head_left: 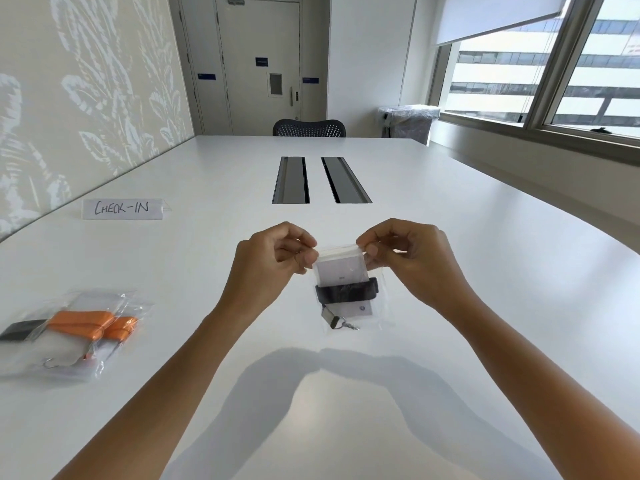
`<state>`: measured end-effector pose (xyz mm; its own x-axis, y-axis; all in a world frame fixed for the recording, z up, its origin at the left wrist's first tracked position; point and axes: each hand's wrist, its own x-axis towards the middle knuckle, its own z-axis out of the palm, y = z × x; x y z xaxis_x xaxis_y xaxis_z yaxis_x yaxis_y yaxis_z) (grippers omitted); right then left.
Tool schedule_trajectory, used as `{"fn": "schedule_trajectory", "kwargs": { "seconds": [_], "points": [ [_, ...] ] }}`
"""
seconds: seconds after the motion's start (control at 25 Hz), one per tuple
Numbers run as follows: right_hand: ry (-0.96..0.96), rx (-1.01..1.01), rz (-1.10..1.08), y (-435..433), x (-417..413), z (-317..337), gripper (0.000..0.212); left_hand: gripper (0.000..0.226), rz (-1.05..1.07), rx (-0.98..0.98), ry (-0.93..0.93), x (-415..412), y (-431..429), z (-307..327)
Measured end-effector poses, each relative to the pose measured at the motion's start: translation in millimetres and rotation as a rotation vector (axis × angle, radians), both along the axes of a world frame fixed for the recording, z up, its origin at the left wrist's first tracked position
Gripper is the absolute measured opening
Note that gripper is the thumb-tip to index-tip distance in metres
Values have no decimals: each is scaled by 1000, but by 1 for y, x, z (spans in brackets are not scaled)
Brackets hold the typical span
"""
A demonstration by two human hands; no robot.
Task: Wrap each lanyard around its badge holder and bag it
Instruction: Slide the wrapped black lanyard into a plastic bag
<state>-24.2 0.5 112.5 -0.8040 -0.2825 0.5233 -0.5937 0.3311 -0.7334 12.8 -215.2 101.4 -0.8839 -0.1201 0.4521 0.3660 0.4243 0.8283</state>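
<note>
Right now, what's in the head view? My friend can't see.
The left hand and right hand pinch the top of a clear bag holding a badge holder wrapped in a black lanyard. Bagged orange lanyards lie at left.

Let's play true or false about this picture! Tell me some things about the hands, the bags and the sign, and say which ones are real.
1. The left hand and the right hand both pinch the top of the clear bag. True.
2. The lanyard in that bag is orange. False: it is black.
3. The sign says CHECK-IN. True.
4. The other bags lie on the person's right. False: they lie on the left.
</note>
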Motion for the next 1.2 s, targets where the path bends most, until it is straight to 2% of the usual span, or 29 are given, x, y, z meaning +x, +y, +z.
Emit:
{"fn": "schedule_trajectory", "kwargs": {
  "seconds": [0.16, 0.24, 0.36, 0.56, 0.68, 0.8, 0.88, 0.96, 1.08, 1.2],
  "points": [
    [-30, 96, 30, -3, 2, 0, 12, 13, 33, 148, -18, 1, 2, -2],
    [-44, 120, 26, -6, 4, -3, 12, 13, 15, 127, -1, 2, 7, -4],
    [-21, 43, 3, -10, 5, -8, 16, 11, 0, 98, 25, 4, 15, -6],
    [-86, -17, 0, -12, 5, -13, 28, 12, -108, 79, -110, 4, 16, -7],
    [-112, -8, 53, -13, 5, -14, 18, 7, -10, 1, -38, 6, 17, -6],
    [-205, 13, 93, -12, 4, -12, 5, 8, 32, 71, -31, 4, 14, -5],
    [-190, 10, 71, -13, 5, -12, 6, 11, 21, 128, -66, 4, 16, -6],
    [-173, -47, 79, -14, 8, -11, 7, 11, 53, 139, -25, 5, 20, -6],
    [-206, -142, 90, -12, 9, -7, 8, 11, 170, 83, 117, 8, 21, -3],
    [-223, -214, 73, -9, 9, -4, 10, 9, 179, 14, 132, 12, 15, -5]
  ]
}}
